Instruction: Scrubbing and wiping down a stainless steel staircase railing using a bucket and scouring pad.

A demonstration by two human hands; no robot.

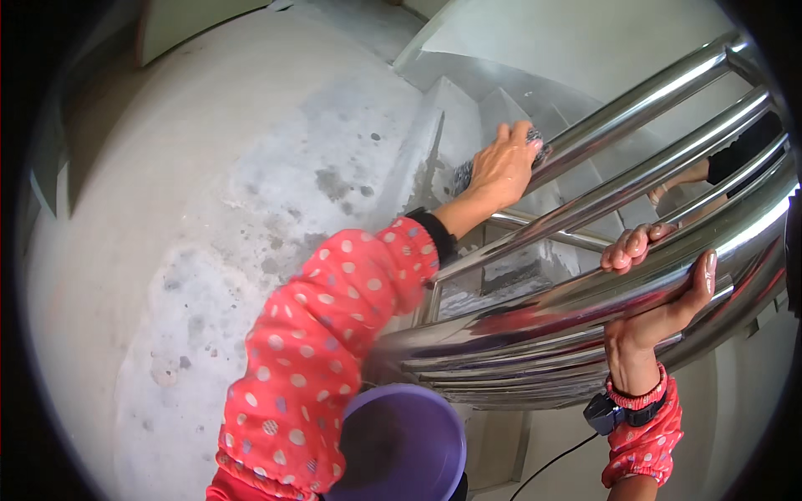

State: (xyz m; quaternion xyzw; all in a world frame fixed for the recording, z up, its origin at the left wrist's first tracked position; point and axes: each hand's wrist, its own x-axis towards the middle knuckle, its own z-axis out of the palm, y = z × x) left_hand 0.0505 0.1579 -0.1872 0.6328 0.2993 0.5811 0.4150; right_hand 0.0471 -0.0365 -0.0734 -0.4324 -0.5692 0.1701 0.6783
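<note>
My left hand (506, 164) reaches across to the far side of a polished metal stair railing. It presses a wet, dark grey and white patterned cloth (463, 176) around one of the upper rails (633, 119); part of the cloth is hidden under the palm. My right hand (658, 294) is wrapped around the thick curved handrail (564, 300) on the near side, with the thumb on one side and wet fingertips on the other. Red polka-dot sleeve covers (313, 357) are on both forearms.
A purple plastic bucket (448, 432) stands below the railing. Concrete steps (564, 169) run behind the rails. The pale floor (301, 175) has wet, stained patches. Between the rails, part of a person in dark clothing (749, 150) shows. A thin black cable (551, 460) hangs near my right wrist.
</note>
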